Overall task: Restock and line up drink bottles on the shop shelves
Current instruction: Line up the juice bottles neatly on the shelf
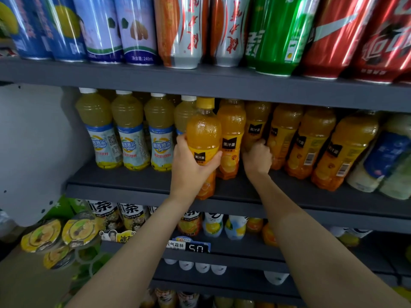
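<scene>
My left hand (189, 170) grips an orange juice bottle (203, 134) with a yellow cap, held upright at the front edge of the middle shelf (133, 192). My right hand (258, 158) reaches deeper onto the same shelf, its fingers curled round the lower part of another orange juice bottle (255, 123) in the row. One more orange bottle (231, 134) stands between my two hands. Several further orange bottles (311, 143) lean in a row to the right.
Pale yellow bottles with white caps (129, 130) stand left of the orange row. White and green bottles (391, 156) fill the right end. Cans (184, 30) line the shelf above. Lower shelves hold tea bottles (133, 216) and cups (75, 230).
</scene>
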`<state>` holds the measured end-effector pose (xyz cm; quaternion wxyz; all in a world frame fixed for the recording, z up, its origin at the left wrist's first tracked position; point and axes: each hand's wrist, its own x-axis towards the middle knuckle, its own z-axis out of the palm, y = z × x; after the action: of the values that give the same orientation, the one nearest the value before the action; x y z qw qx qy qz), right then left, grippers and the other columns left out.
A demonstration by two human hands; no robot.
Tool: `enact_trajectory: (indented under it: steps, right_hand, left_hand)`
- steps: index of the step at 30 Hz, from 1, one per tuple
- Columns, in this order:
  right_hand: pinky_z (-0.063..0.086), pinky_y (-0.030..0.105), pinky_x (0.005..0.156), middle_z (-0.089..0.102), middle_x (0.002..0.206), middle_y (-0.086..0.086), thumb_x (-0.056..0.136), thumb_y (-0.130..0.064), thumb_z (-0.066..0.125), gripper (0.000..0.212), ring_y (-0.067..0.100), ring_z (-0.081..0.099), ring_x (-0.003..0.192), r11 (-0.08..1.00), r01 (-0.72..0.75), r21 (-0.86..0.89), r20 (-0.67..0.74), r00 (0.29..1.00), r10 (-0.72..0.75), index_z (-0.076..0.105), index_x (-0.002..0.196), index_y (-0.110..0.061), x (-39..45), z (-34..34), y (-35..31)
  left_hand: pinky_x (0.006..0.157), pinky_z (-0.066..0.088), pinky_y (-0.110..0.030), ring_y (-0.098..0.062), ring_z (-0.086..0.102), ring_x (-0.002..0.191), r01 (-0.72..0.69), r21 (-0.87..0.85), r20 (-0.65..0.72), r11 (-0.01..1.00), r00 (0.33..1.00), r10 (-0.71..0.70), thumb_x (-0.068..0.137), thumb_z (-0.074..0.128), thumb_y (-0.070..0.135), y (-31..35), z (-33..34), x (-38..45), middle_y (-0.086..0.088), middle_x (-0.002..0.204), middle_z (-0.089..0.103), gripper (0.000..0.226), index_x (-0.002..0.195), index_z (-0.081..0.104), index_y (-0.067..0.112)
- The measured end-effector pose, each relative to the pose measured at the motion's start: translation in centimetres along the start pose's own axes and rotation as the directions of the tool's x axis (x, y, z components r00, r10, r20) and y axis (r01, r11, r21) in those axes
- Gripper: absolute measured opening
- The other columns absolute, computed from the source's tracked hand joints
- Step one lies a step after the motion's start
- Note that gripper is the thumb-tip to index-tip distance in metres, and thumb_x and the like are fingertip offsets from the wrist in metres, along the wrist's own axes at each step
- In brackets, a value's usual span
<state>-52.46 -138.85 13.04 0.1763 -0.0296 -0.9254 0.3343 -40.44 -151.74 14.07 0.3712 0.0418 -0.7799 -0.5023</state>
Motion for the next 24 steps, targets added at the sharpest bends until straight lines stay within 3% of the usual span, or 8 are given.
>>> enact_trajectory:
  steps: [6,11,17,19,21,24]
  right_hand:
    - [0.048,0.042,0.085,0.059,0.114,0.024,0.086,-0.029,0.064,0.048,0.039,0.058,0.106,0.999,0.003,0.039,-0.025,1.000,-0.002,0.046,0.115,0.004,-0.6,-0.5,0.3]
    - [0.053,0.046,0.084,0.060,0.113,0.024,0.088,-0.024,0.061,0.044,0.038,0.063,0.097,0.997,-0.020,0.076,0.046,0.999,0.017,0.043,0.117,0.002,-0.5,-0.7,0.1]
    - [0.054,0.044,0.078,0.064,0.103,0.021,0.088,-0.011,0.057,0.039,0.037,0.065,0.091,0.986,0.122,0.110,-0.008,0.992,-0.122,0.044,0.123,-0.001,-2.7,-2.2,2.5]
    - [0.055,0.047,0.079,0.066,0.100,0.017,0.085,-0.007,0.058,0.027,0.033,0.065,0.089,0.970,0.154,0.185,0.105,0.979,-0.176,0.056,0.112,-0.003,-3.0,-2.9,3.7]
    - [0.053,0.044,0.085,0.067,0.102,0.012,0.082,-0.002,0.058,0.025,0.028,0.064,0.096,0.957,0.156,0.243,0.334,0.913,-0.234,0.062,0.107,-0.006,-3.2,-4.1,4.4]
    - [0.047,0.022,0.090,0.060,0.115,-0.002,0.082,0.010,0.053,0.047,0.012,0.055,0.111,0.924,0.042,0.381,0.661,0.686,-0.303,0.052,0.123,-0.014,-4.1,-7.2,4.8]
  left_hand:
    - [0.091,0.050,-0.034,-0.018,0.054,0.109,0.006,0.010,0.002,1.000,1.000,-0.006,0.069,0.073,0.047,0.1,0.1,0.1,-0.005,0.119,0.052,0.072,0.124,0.034,0.020]
    - [0.091,0.049,-0.031,-0.018,0.054,0.110,0.004,0.005,0.012,1.000,1.000,-0.004,0.071,0.074,0.044,0.2,-0.1,0.0,-0.005,0.120,0.052,0.071,0.124,0.035,0.019]
    - [0.087,0.050,-0.029,-0.017,0.056,0.104,-0.040,0.032,-0.015,0.999,0.999,0.041,0.071,0.076,0.040,1.2,0.1,-0.8,-0.004,0.116,0.055,0.066,0.120,0.039,0.015]
    - [0.085,0.049,-0.029,-0.018,0.056,0.103,-0.058,0.064,0.018,0.996,0.998,0.057,0.071,0.075,0.041,1.8,1.0,-1.4,-0.005,0.114,0.056,0.066,0.119,0.040,0.013]
    - [0.082,0.049,-0.030,-0.020,0.057,0.101,-0.076,0.086,0.059,0.993,0.996,0.072,0.070,0.075,0.044,2.6,2.5,-2.0,-0.006,0.113,0.056,0.069,0.121,0.041,0.011]
    - [0.086,0.048,-0.030,-0.023,0.055,0.107,-0.109,0.084,0.102,0.990,0.990,0.101,0.070,0.074,0.046,3.9,5.3,-2.4,-0.008,0.119,0.053,0.074,0.125,0.040,0.009]
